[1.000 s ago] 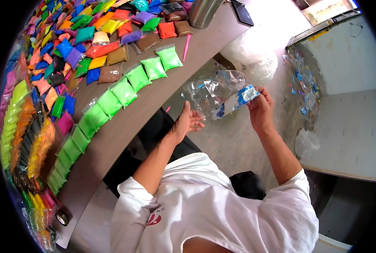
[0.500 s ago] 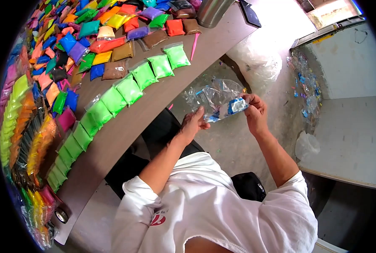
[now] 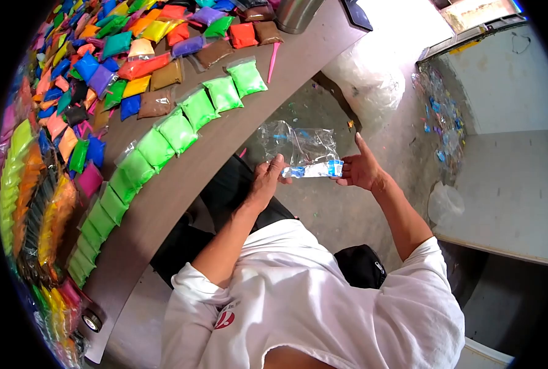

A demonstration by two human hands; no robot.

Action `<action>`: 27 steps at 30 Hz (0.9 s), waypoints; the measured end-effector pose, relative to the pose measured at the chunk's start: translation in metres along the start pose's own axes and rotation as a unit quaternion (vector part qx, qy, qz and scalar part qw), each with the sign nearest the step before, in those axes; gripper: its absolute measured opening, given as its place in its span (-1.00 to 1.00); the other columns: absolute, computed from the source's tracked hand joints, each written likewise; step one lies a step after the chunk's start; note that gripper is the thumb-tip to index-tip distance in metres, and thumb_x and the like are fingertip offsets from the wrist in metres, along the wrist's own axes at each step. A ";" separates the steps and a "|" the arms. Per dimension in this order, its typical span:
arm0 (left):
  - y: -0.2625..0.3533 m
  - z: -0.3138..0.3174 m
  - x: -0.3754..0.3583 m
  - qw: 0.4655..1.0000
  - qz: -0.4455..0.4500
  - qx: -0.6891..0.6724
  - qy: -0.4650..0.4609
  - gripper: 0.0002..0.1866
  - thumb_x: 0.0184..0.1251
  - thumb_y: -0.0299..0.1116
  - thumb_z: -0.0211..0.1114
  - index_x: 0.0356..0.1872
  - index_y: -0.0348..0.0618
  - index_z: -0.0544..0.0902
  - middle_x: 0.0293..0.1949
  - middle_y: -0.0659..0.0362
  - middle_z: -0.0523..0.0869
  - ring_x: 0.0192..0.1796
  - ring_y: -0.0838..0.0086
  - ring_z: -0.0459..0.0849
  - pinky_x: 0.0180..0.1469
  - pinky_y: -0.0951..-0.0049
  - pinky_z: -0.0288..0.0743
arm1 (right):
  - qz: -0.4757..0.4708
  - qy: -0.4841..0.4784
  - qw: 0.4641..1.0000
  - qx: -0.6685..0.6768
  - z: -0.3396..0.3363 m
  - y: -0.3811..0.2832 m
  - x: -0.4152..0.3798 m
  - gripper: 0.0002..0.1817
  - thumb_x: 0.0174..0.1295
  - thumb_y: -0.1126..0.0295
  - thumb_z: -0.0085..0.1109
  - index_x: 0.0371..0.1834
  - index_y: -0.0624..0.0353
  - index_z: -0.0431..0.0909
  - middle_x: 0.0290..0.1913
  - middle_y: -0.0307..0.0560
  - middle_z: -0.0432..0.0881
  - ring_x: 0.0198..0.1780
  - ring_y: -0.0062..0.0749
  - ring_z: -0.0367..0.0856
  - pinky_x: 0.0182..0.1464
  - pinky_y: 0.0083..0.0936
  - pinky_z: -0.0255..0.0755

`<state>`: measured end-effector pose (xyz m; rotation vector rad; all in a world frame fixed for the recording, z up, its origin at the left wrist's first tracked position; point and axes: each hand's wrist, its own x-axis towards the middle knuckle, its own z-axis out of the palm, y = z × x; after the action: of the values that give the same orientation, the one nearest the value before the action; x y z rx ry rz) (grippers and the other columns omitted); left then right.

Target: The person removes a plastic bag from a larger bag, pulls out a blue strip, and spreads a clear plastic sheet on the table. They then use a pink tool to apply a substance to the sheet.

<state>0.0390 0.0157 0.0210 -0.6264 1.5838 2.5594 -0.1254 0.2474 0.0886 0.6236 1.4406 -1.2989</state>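
A clear plastic bag (image 3: 307,144) with a blue and white printed strip along its near edge is held in front of my body, above the floor. My left hand (image 3: 268,181) pinches its left end, thumb on top. At the other end, my right hand (image 3: 363,167) is open, thumb raised away from the fingers. Its fingertips are right at the printed strip's right end. To the left, on the table (image 3: 181,190), a curved row of light green packets (image 3: 154,147) runs along the edge.
Many colourful packets (image 3: 86,64) are heaped at the table's far left. A metal tumbler (image 3: 297,15) and a dark flat device (image 3: 355,13) stand at its far end. Large clear plastic bags (image 3: 369,86) lie on the floor beyond, with scattered wrappers (image 3: 443,123) by the wall.
My right hand has let go of the bag's right end and opened, thumb lifting. The bag has levelled out, its printed strip now lying straight across. The view has shifted slightly.
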 end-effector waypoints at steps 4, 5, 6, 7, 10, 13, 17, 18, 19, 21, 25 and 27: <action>-0.002 0.001 0.000 1.000 0.002 0.014 0.009 -0.34 0.52 0.13 0.02 -0.14 -0.47 0.62 -0.31 0.08 0.69 -0.41 0.51 0.67 -0.23 0.57 0.52 | -0.032 -0.150 0.988 0.000 0.000 0.011 0.003 -0.16 0.25 -0.38 -0.01 0.09 0.30 0.50 -0.16 -0.09 0.69 -0.18 -0.38 0.65 -0.15 -0.40 0.55; -0.002 0.002 0.000 1.000 0.001 0.015 0.008 -0.34 0.52 0.13 0.02 -0.14 -0.47 0.62 -0.31 0.08 0.69 -0.41 0.51 0.67 -0.23 0.57 0.52 | -0.032 -0.149 0.988 0.001 0.001 0.012 0.005 -0.16 0.25 -0.38 -0.01 0.09 0.30 0.50 -0.16 -0.09 0.69 -0.18 -0.38 0.65 -0.15 -0.40 0.55; -0.001 0.002 -0.001 1.000 -0.001 0.016 0.010 -0.35 0.52 0.13 0.03 -0.14 -0.45 0.63 -0.31 0.09 0.69 -0.41 0.52 0.67 -0.22 0.55 0.51 | -0.118 -0.094 0.988 -0.019 0.002 0.013 0.008 -0.40 0.30 -0.17 0.09 0.00 0.22 0.53 -0.23 -0.17 0.67 -0.24 -0.46 0.64 -0.20 -0.46 0.55; -0.001 0.002 -0.001 1.000 -0.003 0.018 0.012 -0.36 0.51 0.13 0.04 -0.14 -0.43 0.64 -0.31 0.10 0.70 -0.40 0.52 0.66 -0.21 0.54 0.50 | -0.203 -0.037 0.978 -0.039 0.014 0.010 0.004 -0.64 0.36 0.04 0.19 -0.10 0.14 0.55 -0.29 -0.25 0.66 -0.31 -0.54 0.64 -0.25 -0.52 0.54; -0.002 0.001 0.000 0.998 0.005 0.064 -0.003 -0.39 0.50 0.13 0.06 -0.24 -0.37 0.65 -0.38 0.17 0.67 -0.41 0.55 0.61 -0.24 0.49 0.46 | -0.275 -0.011 0.961 0.012 0.020 0.001 0.002 -0.89 0.26 0.44 0.27 -0.24 0.08 0.52 -0.36 -0.33 0.62 -0.42 -0.63 0.58 -0.35 -0.58 0.49; -0.005 0.000 0.003 0.998 0.016 0.061 0.015 -0.43 0.46 0.14 0.11 -0.37 -0.27 0.65 -0.46 0.26 0.63 -0.39 0.58 0.55 -0.25 0.48 0.41 | -0.349 0.028 0.936 -0.023 0.029 -0.001 0.002 -0.87 0.22 0.52 0.26 -0.24 0.10 0.50 -0.36 -0.35 0.58 -0.44 -0.69 0.51 -0.39 -0.64 0.41; -0.009 0.000 0.005 1.000 -0.003 -0.013 0.003 -0.47 0.44 0.14 0.15 -0.43 -0.17 0.63 -0.50 0.30 0.58 -0.37 0.61 0.52 -0.25 0.51 0.38 | -0.467 0.104 0.860 -0.181 0.052 -0.001 -0.008 -0.85 0.29 0.42 0.27 -0.36 0.15 0.47 -0.45 -0.43 0.47 -0.44 -0.76 0.38 -0.44 -0.67 0.28; -0.006 0.001 0.003 1.000 0.002 -0.004 -0.003 -0.49 0.43 0.13 0.17 -0.41 -0.16 0.64 -0.49 0.31 0.59 -0.35 0.62 0.52 -0.25 0.52 0.37 | -0.458 0.129 0.852 -0.218 0.058 -0.002 -0.012 -0.79 0.31 0.38 0.27 -0.41 0.16 0.45 -0.50 -0.45 0.42 -0.45 -0.78 0.34 -0.46 -0.67 0.24; -0.002 0.001 0.001 1.000 0.007 0.004 -0.009 -0.51 0.42 0.13 0.19 -0.38 -0.14 0.65 -0.48 0.32 0.59 -0.34 0.64 0.53 -0.24 0.54 0.36 | -0.458 0.128 0.853 -0.217 0.059 0.001 -0.008 -0.79 0.31 0.38 0.27 -0.41 0.16 0.45 -0.50 -0.45 0.42 -0.45 -0.78 0.34 -0.46 -0.67 0.24; 0.003 0.003 0.001 1.000 0.002 -0.002 -0.031 -0.52 0.43 0.10 0.19 -0.29 -0.19 0.67 -0.44 0.31 0.62 -0.31 0.64 0.56 -0.15 0.53 0.44 | -0.504 0.156 0.823 -0.212 0.060 0.007 0.001 -0.74 0.33 0.32 0.28 -0.44 0.18 0.47 -0.55 -0.44 0.40 -0.47 -0.79 0.30 -0.46 -0.67 0.24; -0.008 0.013 0.007 1.000 -0.003 -0.007 0.014 -0.55 0.48 0.00 0.15 -0.16 -0.27 0.67 -0.33 0.25 0.67 -0.25 0.59 0.61 -0.11 0.45 0.61 | -0.569 0.049 0.752 -0.327 0.146 0.100 -0.016 -0.79 0.40 0.34 0.15 -0.34 0.26 0.55 -0.48 -0.26 0.52 -0.40 -0.57 0.41 -0.36 -0.49 0.36; -0.011 0.013 -0.003 0.957 0.005 -0.289 -0.027 -0.58 0.50 -0.05 0.13 -0.17 -0.26 0.67 -0.32 0.23 0.67 -0.27 0.55 0.63 -0.22 0.44 0.61 | -0.558 0.035 0.727 -0.399 0.176 0.104 -0.032 -0.75 0.42 0.34 0.08 -0.32 0.34 0.53 -0.47 -0.14 0.57 -0.36 -0.47 0.48 -0.28 -0.37 0.42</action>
<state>0.0406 0.0326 0.0175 -0.5715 0.8031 3.0188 0.0381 0.1213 0.1028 -0.9621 2.3348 -1.2504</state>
